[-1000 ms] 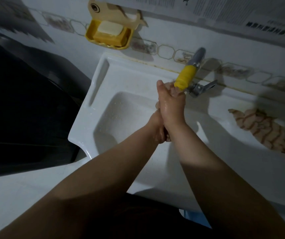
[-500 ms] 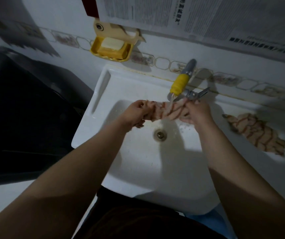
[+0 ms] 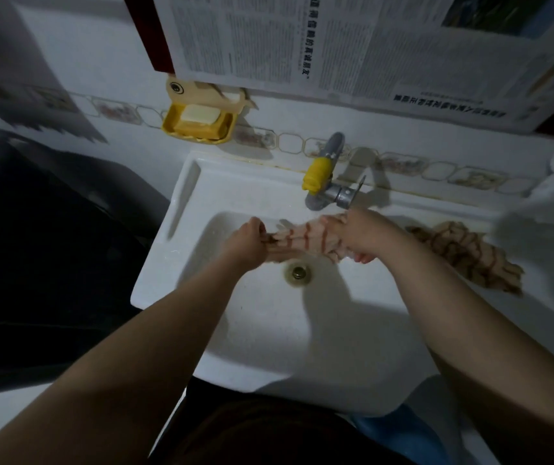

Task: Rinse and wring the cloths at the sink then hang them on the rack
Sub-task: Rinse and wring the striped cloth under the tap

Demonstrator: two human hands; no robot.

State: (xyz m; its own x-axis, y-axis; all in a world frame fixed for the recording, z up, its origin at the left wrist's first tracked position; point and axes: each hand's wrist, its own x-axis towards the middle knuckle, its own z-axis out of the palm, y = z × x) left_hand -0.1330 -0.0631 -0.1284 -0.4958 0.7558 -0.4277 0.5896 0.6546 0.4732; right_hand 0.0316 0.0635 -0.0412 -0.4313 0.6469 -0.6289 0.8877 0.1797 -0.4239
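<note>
A: Wringing now. A second ago both hands were stacked under the tap; since then they've pulled apart along the cloth (image 3: 305, 239).

B: Grips?

A: Left hand (image 3: 247, 245) fisted round its 9 o'clock end, right hand (image 3: 361, 238) curled round the 3 o'clock end. Cloth's stretched over the sink (image 3: 175, 250), above the drain (image 3: 298, 272), just below the tap (image 3: 317, 177).

B: So rinse is probably done?

A: For this one. Second cloth (image 3: 463, 255) lies on the ledge at 3 o'clock, untouched. No rack visible.
</note>
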